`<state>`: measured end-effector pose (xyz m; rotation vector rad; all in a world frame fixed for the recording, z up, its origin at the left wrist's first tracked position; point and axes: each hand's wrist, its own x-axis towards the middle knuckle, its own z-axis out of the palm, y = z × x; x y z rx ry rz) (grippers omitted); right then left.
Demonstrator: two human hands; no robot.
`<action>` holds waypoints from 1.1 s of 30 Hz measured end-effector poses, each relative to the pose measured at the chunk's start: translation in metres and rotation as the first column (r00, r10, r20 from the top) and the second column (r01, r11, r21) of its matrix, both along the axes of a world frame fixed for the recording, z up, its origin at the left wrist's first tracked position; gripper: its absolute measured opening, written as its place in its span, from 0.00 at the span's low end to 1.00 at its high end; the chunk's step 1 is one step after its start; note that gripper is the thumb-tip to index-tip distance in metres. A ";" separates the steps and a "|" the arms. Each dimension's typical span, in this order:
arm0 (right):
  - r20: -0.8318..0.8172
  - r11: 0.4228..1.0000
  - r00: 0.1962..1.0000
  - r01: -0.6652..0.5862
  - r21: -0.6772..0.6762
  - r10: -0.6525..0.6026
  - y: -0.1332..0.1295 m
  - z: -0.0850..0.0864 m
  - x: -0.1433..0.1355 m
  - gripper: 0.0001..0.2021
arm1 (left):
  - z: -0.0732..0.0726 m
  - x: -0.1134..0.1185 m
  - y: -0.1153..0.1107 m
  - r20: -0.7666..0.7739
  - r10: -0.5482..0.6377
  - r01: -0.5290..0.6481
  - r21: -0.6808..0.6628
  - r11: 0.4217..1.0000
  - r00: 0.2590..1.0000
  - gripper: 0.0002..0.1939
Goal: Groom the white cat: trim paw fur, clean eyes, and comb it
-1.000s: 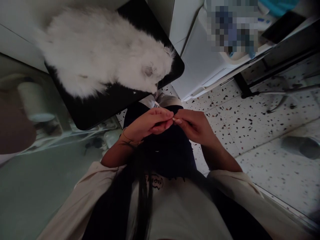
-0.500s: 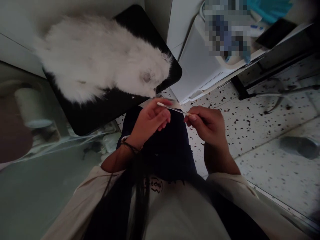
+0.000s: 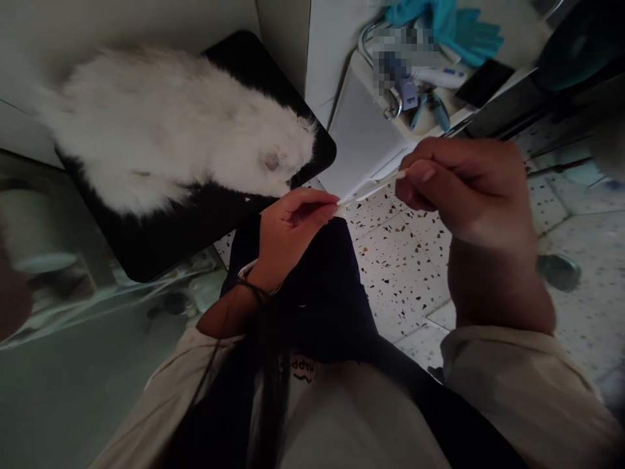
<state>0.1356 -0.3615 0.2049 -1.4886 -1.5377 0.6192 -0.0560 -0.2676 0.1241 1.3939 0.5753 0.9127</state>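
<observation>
Between my two hands stretches a thin white cotton swab (image 3: 367, 191), partly blurred. My left hand (image 3: 299, 228) pinches its left end between thumb and fingertips. Curled fingers of my right hand (image 3: 459, 185) grip the other end, a little higher up. Just beyond my left hand, a fluffy white animal (image 3: 170, 127) lies on its side on a black mat (image 3: 141, 244), its head pointing right, near my left fingertips.
A white cart (image 3: 361, 117) at the upper right holds teal gloves (image 3: 471, 36), a dark phone (image 3: 484, 83), a white tool (image 3: 442, 77) and blue-handled clippers (image 3: 438, 112). A white cylinder (image 3: 34, 231) stands at the left. Speckled floor (image 3: 395, 260) shows below.
My right hand has moved right, up and closer to the camera. My left fingers have closed on the swab's left end. The view has shifted, showing more of the cart top.
</observation>
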 end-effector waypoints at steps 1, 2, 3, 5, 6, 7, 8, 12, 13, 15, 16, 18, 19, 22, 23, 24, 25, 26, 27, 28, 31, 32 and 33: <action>0.026 1.000 1.000 -0.002 0.013 0.002 0.003 0.004 0.001 0.18 | 0.002 0.002 -0.001 -0.001 -0.010 0.010 -0.005 1.000 1.000 0.06; 0.047 1.000 0.999 0.001 0.019 -0.002 0.005 0.007 0.001 0.18 | 0.004 0.004 -0.002 -0.005 -0.022 0.022 -0.009 1.000 1.000 0.06; 0.059 1.000 0.998 0.002 0.027 -0.004 0.007 0.010 0.002 0.19 | 0.006 0.005 -0.002 -0.010 -0.037 0.037 -0.013 0.999 0.999 0.06; 0.057 0.999 0.998 -0.002 0.046 -0.001 0.011 0.013 0.002 0.20 | 0.010 0.007 -0.004 -0.005 -0.069 0.069 -0.015 0.997 0.998 0.07; 0.051 0.998 0.999 -0.008 0.054 0.005 0.012 0.014 0.002 0.20 | 0.011 0.007 -0.005 0.003 -0.084 0.084 -0.014 0.996 0.996 0.07; 0.048 0.998 0.999 -0.015 0.062 0.012 0.012 0.015 0.002 0.20 | 0.012 0.007 -0.006 0.009 -0.097 0.097 -0.014 0.995 0.995 0.07; 0.049 0.998 0.999 -0.013 0.067 0.009 0.013 0.016 0.001 0.20 | 0.012 0.007 -0.006 0.010 -0.109 0.109 -0.013 0.994 0.994 0.07; 0.065 0.995 0.996 0.052 0.085 -0.057 0.014 0.019 -0.004 0.20 | 0.014 0.005 -0.006 -0.023 -0.130 0.131 0.006 0.991 0.991 0.06; 0.064 0.994 0.996 0.059 0.095 -0.066 0.014 0.020 -0.005 0.20 | 0.015 0.005 -0.005 -0.031 -0.129 0.130 0.013 0.991 0.991 0.06; 0.065 0.993 0.996 0.055 0.108 -0.062 0.015 0.020 -0.007 0.21 | 0.016 0.004 -0.005 -0.041 -0.124 0.125 0.022 0.992 0.991 0.06; 0.064 0.993 0.996 0.051 0.111 -0.058 0.015 0.020 -0.008 0.21 | 0.017 0.004 -0.005 -0.044 -0.121 0.123 0.024 0.992 0.992 0.06; 0.058 0.993 0.997 0.050 0.111 -0.057 0.015 0.019 -0.008 0.21 | 0.018 0.004 -0.006 -0.040 -0.120 0.121 0.028 0.992 0.992 0.06; 0.053 0.992 0.997 0.051 0.117 -0.058 0.015 0.019 -0.009 0.21 | 0.019 0.004 -0.006 -0.035 -0.123 0.124 0.030 0.992 0.992 0.06; 0.052 0.987 0.997 0.055 0.154 -0.063 0.014 0.017 -0.009 0.21 | 0.020 0.004 -0.005 -0.024 -0.142 0.143 0.037 0.989 0.990 0.07; 0.058 0.986 0.996 0.054 0.156 -0.064 0.014 0.017 -0.009 0.21 | 0.020 0.004 -0.005 -0.024 -0.146 0.147 0.039 0.988 0.989 0.07; 0.065 0.987 0.996 0.054 0.153 -0.065 0.014 0.017 -0.009 0.21 | 0.020 0.004 -0.005 -0.026 -0.149 0.150 0.038 0.988 0.988 0.08; 0.070 0.988 0.995 0.057 0.147 -0.068 0.014 0.017 -0.008 0.21 | 0.020 0.004 -0.005 -0.029 -0.151 0.152 0.035 0.988 0.988 0.08; 0.075 0.988 0.995 0.059 0.140 -0.070 0.014 0.016 -0.008 0.21 | 0.021 0.004 -0.005 -0.031 -0.153 0.154 0.030 0.988 0.988 0.09; 0.076 0.988 0.994 0.062 0.145 -0.074 0.014 0.016 -0.007 0.21 | 0.021 0.004 -0.005 -0.031 -0.156 0.157 0.024 0.987 0.987 0.09; 0.076 0.986 0.994 0.063 0.152 -0.075 0.014 0.016 -0.006 0.20 | 0.022 0.004 -0.005 -0.030 -0.159 0.159 0.019 0.987 0.987 0.09; 0.074 0.984 0.995 0.053 0.173 -0.066 0.015 0.015 -0.005 0.20 | 0.024 0.004 -0.005 -0.023 -0.165 0.166 0.009 0.986 0.986 0.09; 0.073 0.982 0.995 0.050 0.181 -0.064 0.015 0.015 -0.005 0.20 | 0.024 0.004 -0.005 -0.018 -0.167 0.167 0.008 0.986 0.986 0.09; 0.074 0.982 0.995 0.050 0.182 -0.064 0.015 0.015 -0.005 0.20 | 0.024 0.004 -0.005 -0.013 -0.168 0.169 0.008 0.986 0.986 0.08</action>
